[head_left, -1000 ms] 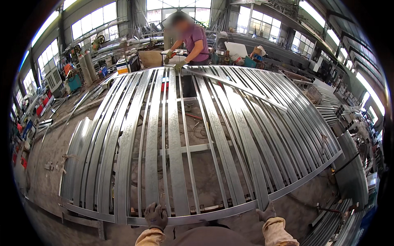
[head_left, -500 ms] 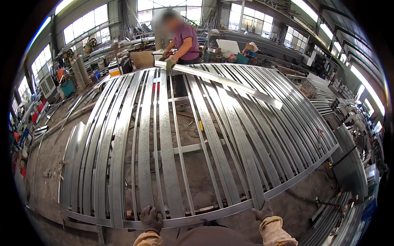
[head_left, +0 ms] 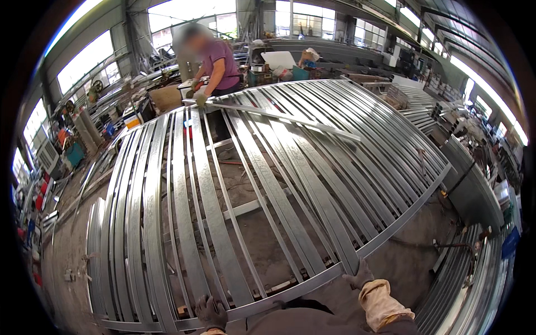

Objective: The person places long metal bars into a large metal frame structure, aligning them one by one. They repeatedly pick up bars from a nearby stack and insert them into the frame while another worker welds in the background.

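Observation:
A large frame of parallel galvanized metal slats (head_left: 221, 245) stretches out in front of me, closed along its near side by a metal rail (head_left: 312, 283). My left hand (head_left: 211, 312), in a dark glove, has its fingers bent over that rail, beside a slat's end. Farther right, my gloved right hand (head_left: 359, 274) grips the near end of a wide metal slat (head_left: 312, 199) where it meets the rail, thumb and fingers on either side. Across the frame, a co-worker (head_left: 215, 64) in a purple shirt and gloves holds one end of a long metal bar (head_left: 290, 117) lying slantwise over the slats.
Metal profiles (head_left: 446, 290) lie stacked low at my right, beside a leaning sheet-like stack (head_left: 472, 173). Scrap and lengths of metal (head_left: 84, 184) litter the left floor. A white panel (head_left: 279, 60) and boxes stand at the back. Crossbars (head_left: 245, 209) show beneath the slats.
My view has turned and shifted, so the frame sits differently. The co-worker's bar shows a narrower face and appears turned. Both my hands keep their places at the near rail.

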Available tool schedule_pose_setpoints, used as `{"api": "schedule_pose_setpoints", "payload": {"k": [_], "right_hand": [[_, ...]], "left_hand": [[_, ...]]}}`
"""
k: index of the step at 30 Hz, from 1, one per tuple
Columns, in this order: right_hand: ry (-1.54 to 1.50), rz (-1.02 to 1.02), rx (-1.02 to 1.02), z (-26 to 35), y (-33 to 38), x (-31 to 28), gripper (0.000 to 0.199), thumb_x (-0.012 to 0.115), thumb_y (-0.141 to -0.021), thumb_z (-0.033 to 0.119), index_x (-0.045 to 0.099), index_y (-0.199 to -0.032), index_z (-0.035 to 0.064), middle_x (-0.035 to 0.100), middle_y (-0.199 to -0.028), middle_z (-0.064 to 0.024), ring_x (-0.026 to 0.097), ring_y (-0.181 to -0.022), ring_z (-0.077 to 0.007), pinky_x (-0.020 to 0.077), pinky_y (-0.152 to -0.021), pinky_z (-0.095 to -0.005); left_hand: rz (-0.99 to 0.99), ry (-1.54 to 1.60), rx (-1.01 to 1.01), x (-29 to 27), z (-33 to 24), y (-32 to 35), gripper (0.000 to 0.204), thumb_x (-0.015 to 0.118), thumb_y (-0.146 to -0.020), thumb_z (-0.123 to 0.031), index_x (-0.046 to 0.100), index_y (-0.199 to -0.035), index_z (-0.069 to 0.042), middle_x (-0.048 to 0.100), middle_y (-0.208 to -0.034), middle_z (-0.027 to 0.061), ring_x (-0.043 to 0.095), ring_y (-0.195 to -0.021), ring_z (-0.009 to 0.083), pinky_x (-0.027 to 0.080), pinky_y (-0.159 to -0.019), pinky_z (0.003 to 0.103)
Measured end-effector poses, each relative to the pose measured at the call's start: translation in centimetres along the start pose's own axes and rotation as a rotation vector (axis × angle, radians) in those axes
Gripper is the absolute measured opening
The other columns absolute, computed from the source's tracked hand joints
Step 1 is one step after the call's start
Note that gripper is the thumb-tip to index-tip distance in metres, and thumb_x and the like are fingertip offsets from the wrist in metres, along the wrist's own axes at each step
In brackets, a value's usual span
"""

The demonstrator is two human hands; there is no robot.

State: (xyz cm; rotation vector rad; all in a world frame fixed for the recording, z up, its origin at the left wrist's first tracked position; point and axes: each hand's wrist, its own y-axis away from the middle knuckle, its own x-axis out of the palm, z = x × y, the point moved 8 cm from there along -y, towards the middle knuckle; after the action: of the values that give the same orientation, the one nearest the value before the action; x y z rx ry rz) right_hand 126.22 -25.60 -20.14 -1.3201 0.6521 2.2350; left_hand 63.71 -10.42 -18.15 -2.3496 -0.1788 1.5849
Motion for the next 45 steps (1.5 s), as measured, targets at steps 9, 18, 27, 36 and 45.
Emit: {"api": "schedule_pose_setpoints", "payload": {"k": [9,18,27,36,45], "right_hand": [[-0.08,-0.115,0.07,-2.7,-6.2,-5.5,0.08,0.08,-0.078,0.051,0.055,-0.137,0.0026,0.068,-0.122,-0.0219,0.065,-0.113,-0.0394,0.0521,-0.099,-0.0466],[-0.115,-0.376,0.068,-0.8,-29.1,-11.5,0.072,0.077,-0.084,0.042,0.052,-0.142,0.0074,0.056,-0.134,-0.0329,0.056,-0.124,-0.0505,0.0483,-0.104,-0.0532],[0.144,-0.357,0.016,6.5,-53.2,-16.8,0.104,0.081,-0.08,0.049,0.026,-0.16,0.0111,0.037,-0.16,-0.0218,0.037,-0.147,-0.0412,0.0349,-0.118,-0.0532],[0.34,-0.227,-0.128,18.8,-66.0,-14.5,0.117,0.08,-0.079,0.059,0.016,-0.165,0.0109,0.023,-0.17,-0.0141,0.02,-0.157,-0.034,0.0174,-0.128,-0.0495],[0.212,0.138,-0.435,21.5,-70.6,-6.0,0.119,0.088,-0.063,0.05,0.033,-0.159,0.0054,0.05,-0.15,-0.0289,0.046,-0.142,-0.0421,0.0377,-0.118,-0.0444]], "left_hand": [[0.013,0.008,0.054,0.0,-2.5,-0.9,0.037,0.069,-0.076,-0.012,0.067,-0.112,-0.004,0.061,-0.128,0.0202,0.054,-0.124,0.042,0.043,-0.104,0.056],[0.247,-0.118,-0.228,2.0,-1.9,-1.4,0.046,0.061,-0.094,-0.026,0.064,-0.136,-0.01,0.059,-0.142,0.0237,0.044,-0.138,0.0499,0.039,-0.115,0.055],[0.26,0.171,-0.352,3.1,-12.7,-5.3,0.057,0.056,-0.086,-0.004,0.054,-0.143,-0.005,0.069,-0.086,0.016,0.067,-0.079,0.0335,0.053,-0.079,0.047],[0.401,-0.129,-0.477,5.7,-6.2,-2.5,0.042,0.068,-0.088,-0.016,0.059,-0.127,-0.002,0.06,-0.125,0.0247,0.06,-0.111,0.0386,0.049,-0.094,0.049],[0.52,-0.162,-0.575,5.0,-7.8,-2.5,0.056,0.071,-0.089,-0.025,0.054,-0.138,-0.003,0.048,-0.144,0.0311,0.043,-0.136,0.0495,0.036,-0.115,0.056]]}}
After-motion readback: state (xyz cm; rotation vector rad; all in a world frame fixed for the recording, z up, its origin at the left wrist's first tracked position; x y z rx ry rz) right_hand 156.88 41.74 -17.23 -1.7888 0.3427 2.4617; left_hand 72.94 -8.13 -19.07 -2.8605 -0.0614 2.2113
